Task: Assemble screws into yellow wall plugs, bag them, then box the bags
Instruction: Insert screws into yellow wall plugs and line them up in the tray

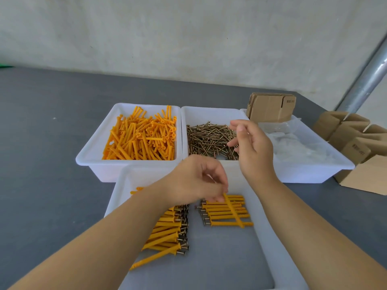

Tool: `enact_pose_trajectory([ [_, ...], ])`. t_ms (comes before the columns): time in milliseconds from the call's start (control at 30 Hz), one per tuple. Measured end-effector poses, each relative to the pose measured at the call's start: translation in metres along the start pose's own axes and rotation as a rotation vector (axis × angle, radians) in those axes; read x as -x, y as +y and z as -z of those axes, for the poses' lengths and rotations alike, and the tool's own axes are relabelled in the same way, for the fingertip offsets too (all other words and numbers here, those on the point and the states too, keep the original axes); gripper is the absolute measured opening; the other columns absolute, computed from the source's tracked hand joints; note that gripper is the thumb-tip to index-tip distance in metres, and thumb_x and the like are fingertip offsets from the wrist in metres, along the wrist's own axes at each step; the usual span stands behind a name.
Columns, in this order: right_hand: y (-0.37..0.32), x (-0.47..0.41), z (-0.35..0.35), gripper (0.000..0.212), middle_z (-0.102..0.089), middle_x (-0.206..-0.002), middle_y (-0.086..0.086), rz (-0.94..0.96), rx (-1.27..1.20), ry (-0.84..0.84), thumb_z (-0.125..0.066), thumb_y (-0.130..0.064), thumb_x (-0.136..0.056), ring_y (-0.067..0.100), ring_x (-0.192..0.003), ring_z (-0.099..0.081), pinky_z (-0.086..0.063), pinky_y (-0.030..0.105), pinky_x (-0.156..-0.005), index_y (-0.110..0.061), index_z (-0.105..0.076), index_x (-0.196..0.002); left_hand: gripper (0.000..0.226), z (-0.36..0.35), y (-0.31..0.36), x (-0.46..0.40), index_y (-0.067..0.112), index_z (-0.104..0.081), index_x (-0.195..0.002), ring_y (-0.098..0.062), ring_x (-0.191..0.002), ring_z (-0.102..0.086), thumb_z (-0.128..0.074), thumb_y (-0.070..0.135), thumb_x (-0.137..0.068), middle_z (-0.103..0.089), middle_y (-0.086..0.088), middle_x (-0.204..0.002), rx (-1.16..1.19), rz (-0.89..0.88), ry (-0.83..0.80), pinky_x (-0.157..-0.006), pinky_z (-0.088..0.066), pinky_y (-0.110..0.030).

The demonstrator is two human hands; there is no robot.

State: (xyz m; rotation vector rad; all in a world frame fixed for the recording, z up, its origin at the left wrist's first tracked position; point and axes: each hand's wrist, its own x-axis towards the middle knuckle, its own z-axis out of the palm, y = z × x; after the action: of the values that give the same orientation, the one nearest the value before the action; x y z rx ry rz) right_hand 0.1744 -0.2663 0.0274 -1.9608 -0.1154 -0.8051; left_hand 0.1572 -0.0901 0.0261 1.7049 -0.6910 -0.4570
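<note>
here a yellow wall plug (233,210), long and ribbed, slants across a neat row of assembled plugs (226,212) in the near tray (261,231), its upper end seemingly pinched by the left hand (201,181) fingers, while the right hand (251,147) hovers with fingers loosely spread over the screws (209,139).

Plug tray (92,151) left of screw tray (211,114), bag tray (326,155) right; assembly tray (263,248) in front; boxes (356,139) far right

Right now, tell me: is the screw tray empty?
No, the screw tray holds a heap of loose screws, under the right hand.
</note>
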Motion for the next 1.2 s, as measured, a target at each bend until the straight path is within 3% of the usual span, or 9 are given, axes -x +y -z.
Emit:
enact_pose_trajectory([
  [133, 0.002, -0.001, -0.001, 0.024, -0.066, -0.101, -0.018, -0.009, 0.004, -0.017, -0.044, -0.019, -0.106, 0.003, -0.078, -0.066, -0.051, 0.024, -0.072, -0.019, -0.066, -0.116, 0.007, -0.026, -0.003, -0.001, 0.008, -0.07, -0.079, -0.001, -0.067, -0.066, -0.077, 0.004, -0.078, -0.069, 0.01, -0.069, -0.441, 0.077, -0.187, -0.066, -0.055, -0.022],
  [300, 0.005, 0.0, -0.002, 0.024, -0.067, -0.096, -0.017, -0.033, 0.006, -0.03, -0.046, -0.018, -0.106, -0.001, -0.076, -0.066, -0.048, 0.019, -0.07, -0.017, -0.067, -0.115, 0.007, -0.059, -0.011, -0.004, 0.015, -0.062, -0.079, -0.024, -0.087, -0.058, -0.066, 0.012, -0.084, -0.062, 0.0, -0.089, -1.079, 0.08, -0.307, -0.073, -0.053, -0.037],
  [433, 0.007, -0.001, -0.001, 0.024, -0.068, -0.092, -0.015, -0.049, 0.014, -0.031, -0.046, -0.019, -0.105, -0.001, -0.076, -0.065, -0.05, 0.023, -0.071, -0.019, -0.068, -0.115, 0.006, -0.069, -0.014, -0.008, 0.014, -0.063, -0.089, -0.03, -0.095, -0.059, -0.058, 0.014, -0.09, -0.06, -0.004, -0.091, -1.314, 0.096, -0.238, -0.065, -0.049, -0.036],
  [700, 0.01, -0.003, -0.002, 0.025, -0.066, -0.086, -0.014, -0.083, 0.036, -0.049, -0.047, -0.02, -0.105, -0.004, -0.074, -0.062, -0.041, 0.016, -0.065, -0.017, -0.069, -0.116, 0.025, -0.05, -0.017, -0.013, 0.019, -0.05, -0.074, -0.023, -0.083, -0.054, -0.059, 0.034, -0.092, -0.053, 0.002, -0.079, -1.18, 0.032, -0.135, -0.07, -0.052, -0.035],
  [833, 0.015, -0.006, -0.001, 0.025, -0.066, -0.087, -0.014, -0.111, 0.068, -0.041, -0.047, -0.021, -0.104, -0.006, -0.074, -0.061, -0.039, 0.009, -0.062, -0.019, -0.069, -0.115, 0.042, -0.014, -0.002, -0.019, 0.026, -0.041, -0.059, -0.014, -0.065, -0.048, -0.064, 0.04, -0.091, -0.047, 0.008, -0.063, -0.919, -0.125, 0.262, -0.063, -0.046, -0.031],
  [900, 0.017, -0.006, -0.001, 0.026, -0.066, -0.089, -0.013, -0.123, 0.089, -0.056, -0.047, -0.023, -0.104, -0.005, -0.077, -0.062, -0.039, 0.006, -0.063, -0.019, -0.069, -0.117, 0.036, 0.011, -0.001, -0.024, 0.021, -0.052, -0.063, -0.016, -0.063, -0.052, -0.061, 0.035, -0.095, -0.052, 0.006, -0.063, -0.898, -0.146, 0.522, -0.057, -0.045, -0.029],
  [967, 0.018, -0.006, -0.003, 0.026, -0.067, -0.097, -0.011, -0.131, 0.102, -0.081, -0.047, -0.024, -0.104, 0.002, -0.089, -0.064, -0.043, 0.013, -0.072, -0.019, -0.068, -0.118, 0.024, 0.041, -0.004, -0.03, 0.015, -0.066, -0.082, -0.022, -0.072, -0.059, -0.054, 0.027, -0.099, -0.063, -0.001, -0.078, -0.952, 0.007, 0.647, -0.06, -0.05, -0.031],
  [1067, 0.02, -0.006, -0.006, 0.023, -0.066, -0.101, -0.011, -0.151, 0.124, -0.137, -0.048, -0.023, -0.104, 0.009, -0.096, -0.063, -0.046, 0.022, -0.078, -0.022, -0.068, -0.116, 0.032, 0.081, -0.014, -0.032, 0.02, -0.066, -0.119, -0.029, -0.101, -0.061, -0.047, 0.008, -0.097, -0.061, -0.008, -0.119, -1.046, 0.379, 0.596, -0.081, -0.056, -0.042],
  [1200, 0.026, -0.007, -0.011, 0.02, -0.065, -0.103, -0.015, -0.145, 0.267, -0.258, -0.052, -0.019, -0.101, 0.0, -0.09, -0.056, -0.04, 0.015, -0.073, -0.026, -0.069, -0.11, 0.037, 0.103, -0.027, -0.031, 0.02, -0.069, -0.119, -0.03, -0.122, -0.054, -0.047, 0.001, -0.095, -0.057, -0.008, -0.135, -0.969, 0.588, 0.376, -0.097, -0.049, -0.04],
])
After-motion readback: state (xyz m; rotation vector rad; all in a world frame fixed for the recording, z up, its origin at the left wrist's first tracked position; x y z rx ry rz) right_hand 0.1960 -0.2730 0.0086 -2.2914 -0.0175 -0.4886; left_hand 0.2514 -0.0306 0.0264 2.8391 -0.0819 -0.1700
